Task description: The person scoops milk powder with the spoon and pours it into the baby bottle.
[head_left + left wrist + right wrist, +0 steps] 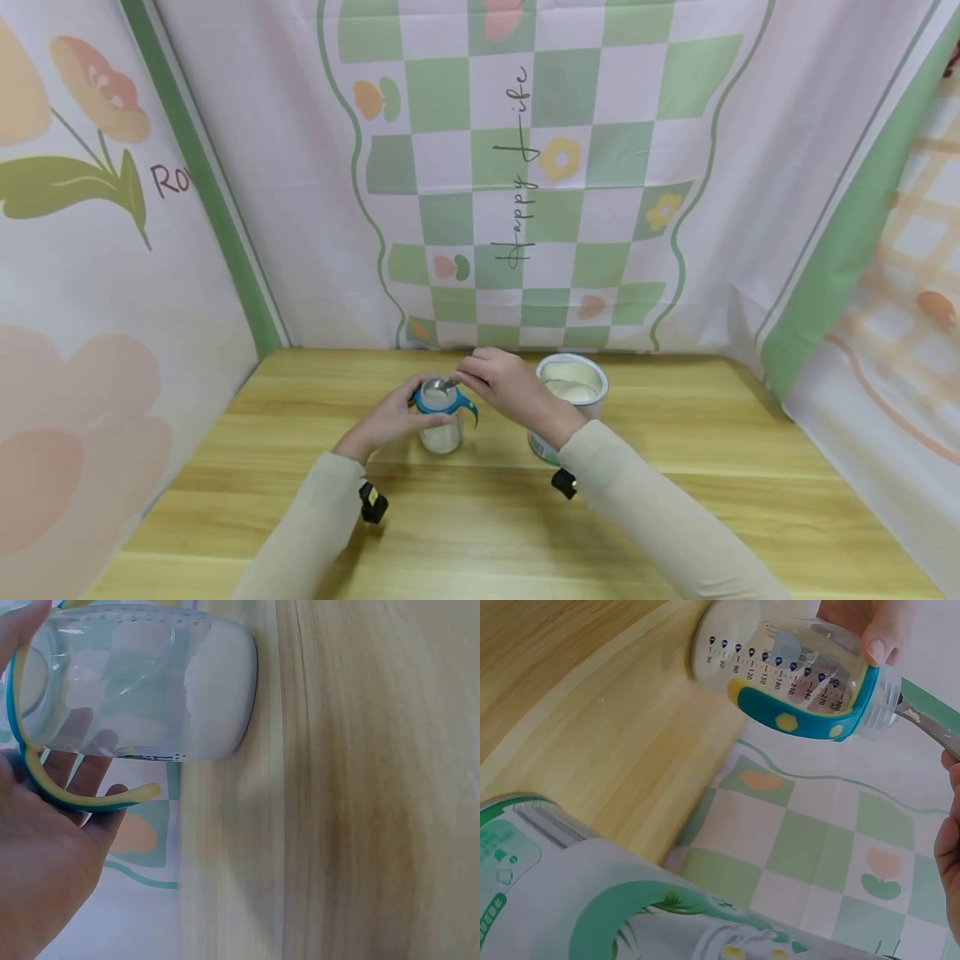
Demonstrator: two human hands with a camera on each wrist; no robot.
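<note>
A clear baby bottle [441,440] with blue handles stands on the table, white powder [221,690] filling its lower part. My left hand [386,423] grips it around the blue handle ring [832,729], thumb in front and fingers behind. Above the open mouth, my right hand [513,390] pinches a metal spoon [930,729] by its handle. The spoon's bowl end is at the bottle's mouth; in the right wrist view its far end passes inside the clear neck. Measuring marks run up the bottle's side.
Just right of the bottle stands an open can [603,385] of pale powder, partly covered by my right forearm. Its green and white printed side fills the lower left of the right wrist view. A patterned curtain [495,167] hangs behind the wooden table [480,533].
</note>
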